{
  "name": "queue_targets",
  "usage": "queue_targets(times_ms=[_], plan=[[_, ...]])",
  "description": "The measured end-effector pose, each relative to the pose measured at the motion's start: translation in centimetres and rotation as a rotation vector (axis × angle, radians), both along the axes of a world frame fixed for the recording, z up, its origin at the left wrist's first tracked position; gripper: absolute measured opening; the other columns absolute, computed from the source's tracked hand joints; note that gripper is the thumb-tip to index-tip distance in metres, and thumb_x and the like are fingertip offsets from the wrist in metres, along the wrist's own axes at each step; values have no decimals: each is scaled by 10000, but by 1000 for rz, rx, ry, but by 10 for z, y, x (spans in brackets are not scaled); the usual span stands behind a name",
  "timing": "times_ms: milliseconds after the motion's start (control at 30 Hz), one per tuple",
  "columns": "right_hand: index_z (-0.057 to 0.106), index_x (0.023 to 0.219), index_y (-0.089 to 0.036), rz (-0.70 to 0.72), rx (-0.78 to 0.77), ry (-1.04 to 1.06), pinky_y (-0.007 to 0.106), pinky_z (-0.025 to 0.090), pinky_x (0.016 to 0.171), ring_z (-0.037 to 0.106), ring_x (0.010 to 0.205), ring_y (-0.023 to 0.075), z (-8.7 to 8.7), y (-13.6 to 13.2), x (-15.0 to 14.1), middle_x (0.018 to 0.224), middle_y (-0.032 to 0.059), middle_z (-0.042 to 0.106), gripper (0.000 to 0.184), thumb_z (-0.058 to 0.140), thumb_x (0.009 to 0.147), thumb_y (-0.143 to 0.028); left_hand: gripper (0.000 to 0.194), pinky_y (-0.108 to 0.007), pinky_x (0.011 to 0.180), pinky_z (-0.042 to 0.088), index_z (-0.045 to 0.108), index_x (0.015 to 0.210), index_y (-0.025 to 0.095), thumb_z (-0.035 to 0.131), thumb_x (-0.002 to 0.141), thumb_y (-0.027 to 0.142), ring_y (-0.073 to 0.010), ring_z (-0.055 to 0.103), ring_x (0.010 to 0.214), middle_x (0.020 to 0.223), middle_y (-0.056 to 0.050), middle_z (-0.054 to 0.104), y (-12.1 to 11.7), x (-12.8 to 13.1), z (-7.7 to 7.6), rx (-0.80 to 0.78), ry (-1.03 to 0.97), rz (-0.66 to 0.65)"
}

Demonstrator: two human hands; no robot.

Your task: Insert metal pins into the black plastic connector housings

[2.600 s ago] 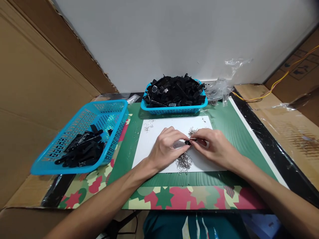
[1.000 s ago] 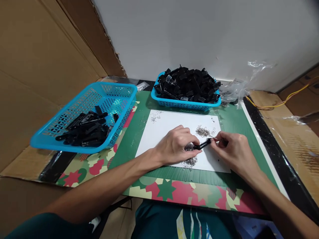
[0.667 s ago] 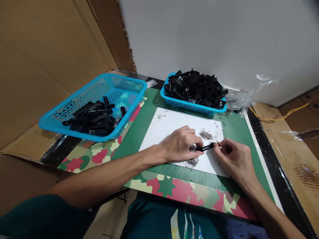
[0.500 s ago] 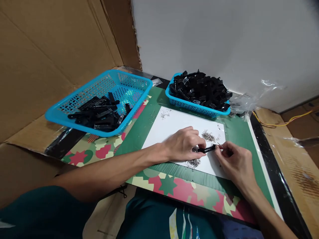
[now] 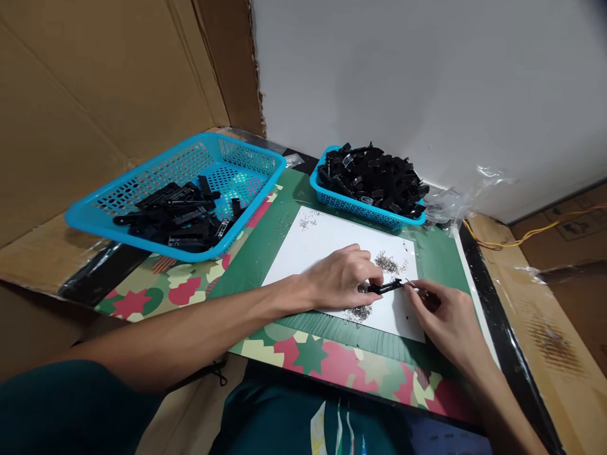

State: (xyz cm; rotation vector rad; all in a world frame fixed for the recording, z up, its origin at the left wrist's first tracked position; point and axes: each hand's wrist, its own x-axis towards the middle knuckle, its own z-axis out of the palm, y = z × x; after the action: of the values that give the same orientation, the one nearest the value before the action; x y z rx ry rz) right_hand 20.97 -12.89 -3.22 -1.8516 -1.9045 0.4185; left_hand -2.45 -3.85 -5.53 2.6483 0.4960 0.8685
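Note:
Over the white sheet [image 5: 322, 243], my left hand [image 5: 339, 278] pinches a slim black plastic part [image 5: 386, 287], whose free end points right. My right hand [image 5: 446, 309] is closed with thumb and forefinger pinched together just off that end. A thin metal pin or tweezer tip [image 5: 415, 285] shows between its fingers; its exact kind is too small to tell. Small wire springs lie in one pile [image 5: 387, 262] beyond the black part and another pile [image 5: 359, 313] under my left hand. A few more scattered wire pieces [image 5: 308, 219] are at the sheet's far left corner.
A large blue basket [image 5: 137, 246] with some black parts stands at the left. Behind the sheet, a smaller blue basket [image 5: 365, 215] is heaped with black parts. Plastic film [image 5: 448, 202] and a yellow wire [image 5: 526, 237] lie at the right. Cardboard walls the left side.
My right hand has drawn slightly away from the black part, so a small gap shows at its end. My left hand keeps its pinch. The whole view has shifted a little.

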Motion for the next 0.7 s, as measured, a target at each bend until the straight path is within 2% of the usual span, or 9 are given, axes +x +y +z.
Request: queue_targets(times_ms=[167, 300, 367, 467, 567, 700], plan=[[798, 1046, -164, 7, 54, 26, 322, 515, 640, 693, 702, 215, 5, 5, 6, 882, 83, 769, 328, 546, 1009, -370, 74, -344, 762, 444, 711, 900, 178, 744, 905, 244, -192, 633, 759, 767, -10, 727, 1, -1, 2, 3, 2, -36], [807, 986, -205, 44, 192, 84, 364, 574, 795, 737, 922, 256, 11, 10, 10, 1068, 104, 771, 268, 592, 1007, -363, 71, -344, 758, 442, 707, 921, 171, 735, 923, 237, -194, 622, 763, 787, -18, 736, 2, -1, 5, 21, -16, -53], [801, 954, -211, -34, 238, 158, 373, 595, 801, 754, 929, 265, 14, 11, 9, 1031, 97, 792, 227, 653, 980, -382, 81, -345, 751, 443, 712, 922, 164, 733, 928, 241, -193, 618, 760, 783, -22, 734, 2, -1, 6, 33, -37, -54], [761, 900, -199, -154, 254, 354, 361, 631, 765, 774, 807, 238, 14, 10, 5, 868, 69, 797, 238, 694, 960, -420, 82, -338, 732, 439, 713, 925, 154, 733, 928, 234, -185, 619, 754, 786, -21, 738, 2, 0, 5, 39, -65, -70], [724, 866, -194, -151, 218, 501, 354, 655, 746, 773, 745, 218, 10, 9, 0, 818, 58, 784, 276, 685, 965, -448, 92, -334, 722, 430, 712, 926, 141, 728, 932, 232, -185, 622, 756, 788, -26, 744, 2, 0, 4, 55, -52, -94], [729, 839, -189, -170, 146, 493, 323, 650, 668, 771, 684, 218, 3, 6, -4, 781, 62, 788, 280, 732, 925, -456, 101, -344, 728, 425, 719, 927, 149, 716, 940, 249, -196, 621, 767, 776, -26, 746, 2, 1, 2, 80, -5, -95]])
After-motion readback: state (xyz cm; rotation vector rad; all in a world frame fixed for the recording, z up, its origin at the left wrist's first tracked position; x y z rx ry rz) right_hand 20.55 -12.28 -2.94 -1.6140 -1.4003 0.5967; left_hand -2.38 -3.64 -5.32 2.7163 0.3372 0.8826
